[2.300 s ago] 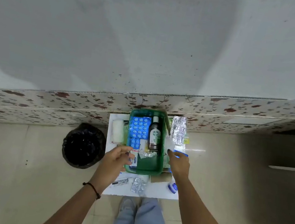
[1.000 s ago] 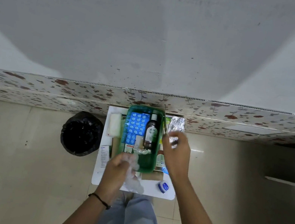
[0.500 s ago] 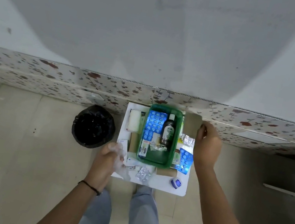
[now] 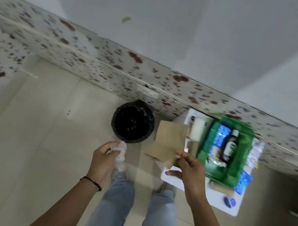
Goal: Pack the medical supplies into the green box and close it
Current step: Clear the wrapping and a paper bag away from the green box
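The open green box (image 4: 243, 149) stands on a small white table (image 4: 212, 200) at the right, holding a dark bottle (image 4: 230, 147) and blue blister packs (image 4: 220, 136). My left hand (image 4: 104, 158) is shut on a crumpled clear plastic wrapper (image 4: 121, 156), held over the floor in front of the bin. My right hand (image 4: 190, 170) pinches a brown paper bag (image 4: 167, 141) by its lower right corner, left of the box. A blue blister pack (image 4: 243, 181) and a small blue item (image 4: 229, 202) lie on the table beside the box.
A bin lined with a black bag (image 4: 132, 123) stands on the tiled floor left of the table. A white roll (image 4: 197, 129) and silver blister strips (image 4: 255, 153) flank the box. A speckled wall base (image 4: 95, 53) runs behind. My legs (image 4: 138, 214) are below.
The view swung left toward the bin. My right hand left the box's far right side and now holds the brown paper bag. My left hand with the wrapper moved left.
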